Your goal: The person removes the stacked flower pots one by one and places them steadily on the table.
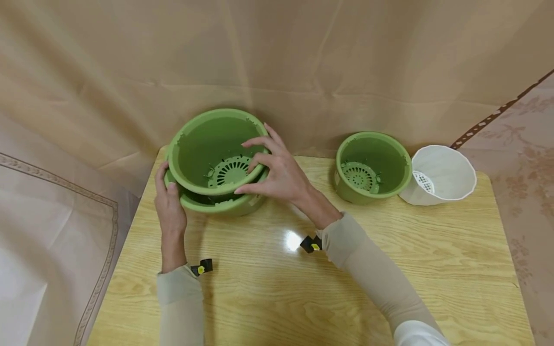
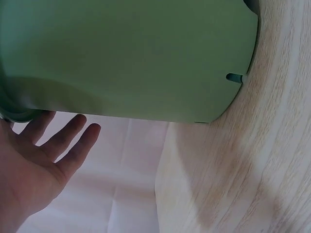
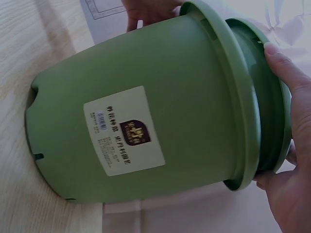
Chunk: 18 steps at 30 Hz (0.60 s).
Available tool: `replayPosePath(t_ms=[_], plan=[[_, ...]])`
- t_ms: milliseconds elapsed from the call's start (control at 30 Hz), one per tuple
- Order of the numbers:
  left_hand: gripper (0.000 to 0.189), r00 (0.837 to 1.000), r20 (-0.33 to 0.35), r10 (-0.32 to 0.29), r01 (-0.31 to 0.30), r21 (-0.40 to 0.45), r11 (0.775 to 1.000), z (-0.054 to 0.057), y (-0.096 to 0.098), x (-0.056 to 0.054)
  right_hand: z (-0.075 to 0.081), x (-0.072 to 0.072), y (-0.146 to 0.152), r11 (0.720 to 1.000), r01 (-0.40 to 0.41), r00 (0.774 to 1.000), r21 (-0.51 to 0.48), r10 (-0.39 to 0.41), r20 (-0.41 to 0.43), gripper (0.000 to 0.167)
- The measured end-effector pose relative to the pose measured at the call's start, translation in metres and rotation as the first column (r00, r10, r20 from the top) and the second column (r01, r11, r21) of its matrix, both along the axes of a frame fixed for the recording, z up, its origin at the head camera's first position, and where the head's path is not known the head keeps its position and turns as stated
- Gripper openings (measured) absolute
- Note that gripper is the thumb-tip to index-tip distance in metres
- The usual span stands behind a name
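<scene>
Two large green flower pots stand nested at the table's left back. The inner flower pot [image 1: 218,115] sits raised inside the outer flower pot [image 3: 131,111], tilted so a gap shows at the near side. My right hand [image 1: 281,170] grips the inner pot's right rim, thumb outside under the edge and fingers reaching inside. My left hand [image 1: 170,206] holds the outer pot's left rim, thumb on top and fingers [image 2: 80,150] along the outer wall. A pale label [image 3: 124,131] with a dark emblem is on the outer pot's side.
A smaller green flower pot [image 1: 368,187] and a white flower pot [image 1: 450,175] stand side by side at the table's right back. Beige cloth [image 1: 303,57] hangs behind the wooden table [image 1: 277,288]. Black straps with yellow pieces sit at both wrists.
</scene>
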<state>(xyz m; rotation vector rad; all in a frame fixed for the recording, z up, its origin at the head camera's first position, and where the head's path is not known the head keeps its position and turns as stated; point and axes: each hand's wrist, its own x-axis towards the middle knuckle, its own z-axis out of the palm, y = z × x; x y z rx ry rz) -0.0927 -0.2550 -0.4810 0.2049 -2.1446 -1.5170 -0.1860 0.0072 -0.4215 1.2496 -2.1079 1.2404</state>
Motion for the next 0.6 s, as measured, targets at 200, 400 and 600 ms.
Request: replayPosePath(t_ms=[200, 400, 600], plan=[[0.056, 1.0, 0.011, 0.003, -0.003, -0.029, 1.0, 0.0, -0.001, -0.002, 0.005, -0.001, -0.001, 0.999, -0.016, 0.999, -0.031, 0.015, -0.029, 0.046], [0.05, 0.999, 0.024, 0.044, -0.042, -0.077, 0.996, 0.002, 0.0, -0.007, 0.011, -0.002, -0.001, 0.997, -0.034, 0.998, -0.066, 0.031, -0.046, 0.047], [0.045, 0.993, 0.064, 0.098, -0.091, -0.101, 0.991, 0.003, 0.0, -0.01, 0.021, -0.003, -0.002, 0.996, -0.025, 0.998, -0.086, 0.02, -0.059, 0.048]])
